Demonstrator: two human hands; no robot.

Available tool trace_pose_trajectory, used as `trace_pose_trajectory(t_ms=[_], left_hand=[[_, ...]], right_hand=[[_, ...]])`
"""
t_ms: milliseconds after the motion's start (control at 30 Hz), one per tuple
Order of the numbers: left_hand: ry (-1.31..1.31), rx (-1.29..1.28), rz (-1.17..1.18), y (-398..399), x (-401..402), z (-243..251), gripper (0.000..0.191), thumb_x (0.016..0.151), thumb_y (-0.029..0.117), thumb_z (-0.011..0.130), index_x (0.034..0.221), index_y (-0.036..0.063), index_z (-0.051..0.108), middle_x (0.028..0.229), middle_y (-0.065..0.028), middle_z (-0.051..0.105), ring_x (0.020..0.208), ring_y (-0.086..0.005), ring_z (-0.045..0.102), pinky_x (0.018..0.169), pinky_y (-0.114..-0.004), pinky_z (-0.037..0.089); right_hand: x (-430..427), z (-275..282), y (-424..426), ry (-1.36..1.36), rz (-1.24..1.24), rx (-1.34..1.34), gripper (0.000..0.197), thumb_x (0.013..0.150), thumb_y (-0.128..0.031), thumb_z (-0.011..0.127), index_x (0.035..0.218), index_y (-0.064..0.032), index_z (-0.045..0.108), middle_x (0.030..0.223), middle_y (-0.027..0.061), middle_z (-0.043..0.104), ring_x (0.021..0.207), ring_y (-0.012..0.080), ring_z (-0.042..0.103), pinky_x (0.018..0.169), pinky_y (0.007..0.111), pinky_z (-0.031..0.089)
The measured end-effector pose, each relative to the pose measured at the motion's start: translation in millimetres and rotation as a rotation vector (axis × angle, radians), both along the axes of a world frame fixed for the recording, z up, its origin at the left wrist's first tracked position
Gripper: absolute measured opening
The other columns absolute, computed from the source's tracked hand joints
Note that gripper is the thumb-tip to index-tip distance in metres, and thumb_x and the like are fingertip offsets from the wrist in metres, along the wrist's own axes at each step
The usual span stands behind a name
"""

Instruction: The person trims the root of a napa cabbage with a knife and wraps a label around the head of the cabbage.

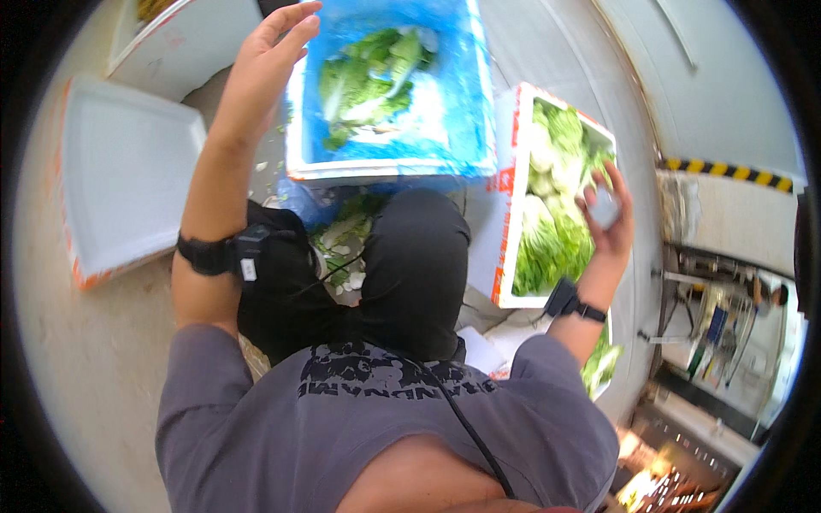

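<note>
A polystyrene foam box point(389, 168) lined with blue plastic film point(471, 122) stands before my knees. Loose green leaves point(369, 83) with pale ribs lie inside it. Over its left rim hangs my left hand point(274, 54), fingers apart, with nothing seen in it. On the right, my right hand point(612, 221) grips a small, pale, rounded object point(603, 208); blur hides what it is. This hand is above the right side of a second foam box point(521, 160), which is packed with heads of leafy cabbage point(555, 237).
An upturned or shallow white foam piece point(135, 173) lies at left, with another foam box point(186, 45) behind it. Leaf scraps point(346, 240) litter the floor between my legs. More greens point(601, 362) show beside my right elbow. A black cable point(471, 429) crosses my shirt.
</note>
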State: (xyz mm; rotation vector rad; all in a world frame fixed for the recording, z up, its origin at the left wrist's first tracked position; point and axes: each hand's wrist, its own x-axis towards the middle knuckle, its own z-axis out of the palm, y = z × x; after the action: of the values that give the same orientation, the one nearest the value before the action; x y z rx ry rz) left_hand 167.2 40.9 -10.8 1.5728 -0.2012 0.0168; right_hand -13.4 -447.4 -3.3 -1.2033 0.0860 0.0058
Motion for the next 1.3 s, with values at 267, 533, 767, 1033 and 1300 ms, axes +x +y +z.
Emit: trace_pose_trajectory(t_ms=[267, 533, 767, 1033, 1300], left_hand=[[-0.285, 0.420, -0.118, 4.4, -29.6, -25.4, 0.049, 0.088, 0.022, 0.074, 0.132, 0.0075, 0.058, 0.133, -0.0119, 0.056, 0.123, -0.0224, 0.054, 0.105, -0.039, 0.043], [-0.501, 0.510, -0.175, -19.9, -107.3, 13.0, 0.064, 0.083, 0.024, 0.077, 0.138, 0.0068, 0.051, 0.135, -0.0151, 0.057, 0.128, -0.0328, 0.050, 0.112, -0.046, 0.029], [-0.345, 0.552, 0.074, 76.2, -104.0, -16.0, 0.048, 0.085, 0.025, 0.074, 0.125, 0.0021, 0.061, 0.124, -0.0121, 0.064, 0.118, -0.0260, 0.058, 0.105, -0.039, 0.038], [-0.116, 0.477, 0.446, 128.6, -87.8, -11.2, 0.054, 0.085, 0.043, 0.074, 0.114, -0.0025, 0.066, 0.115, -0.0185, 0.067, 0.106, -0.0320, 0.064, 0.090, -0.038, 0.049], [-0.081, 0.764, 0.259, 91.5, -73.8, 10.6, 0.037, 0.076, 0.014, 0.076, 0.109, -0.0019, 0.066, 0.107, -0.0132, 0.066, 0.098, -0.0287, 0.065, 0.088, -0.034, 0.049]], right_hand=[[52.4, -35.4, 144.5, 0.308, 0.031, -0.351, 0.042, 0.098, -0.031, 0.064, 0.129, -0.0045, 0.057, 0.108, 0.0080, 0.058, 0.087, 0.0205, 0.061, 0.076, 0.040, 0.054], [70.2, 38.1, 286.3, 0.217, 0.497, 0.114, 0.060, 0.102, -0.056, 0.044, 0.138, -0.0073, 0.046, 0.120, 0.0103, 0.059, 0.107, 0.0247, 0.060, 0.097, 0.047, 0.049], [40.6, 31.7, 273.2, 0.284, 0.452, -0.205, 0.066, 0.104, -0.052, 0.044, 0.152, -0.0084, 0.036, 0.150, 0.0186, 0.043, 0.134, 0.0271, 0.046, 0.103, 0.044, 0.045], [115.8, -47.4, 165.1, 0.252, 0.715, -1.248, 0.060, 0.096, -0.045, 0.062, 0.143, -0.0087, 0.052, 0.134, 0.0193, 0.060, 0.124, 0.0309, 0.057, 0.102, 0.038, 0.046], [143.4, -135.1, 145.5, 0.398, 1.135, -1.252, 0.063, 0.096, -0.048, 0.059, 0.145, -0.0085, 0.049, 0.142, 0.0232, 0.052, 0.134, 0.0361, 0.047, 0.113, 0.041, 0.036]])
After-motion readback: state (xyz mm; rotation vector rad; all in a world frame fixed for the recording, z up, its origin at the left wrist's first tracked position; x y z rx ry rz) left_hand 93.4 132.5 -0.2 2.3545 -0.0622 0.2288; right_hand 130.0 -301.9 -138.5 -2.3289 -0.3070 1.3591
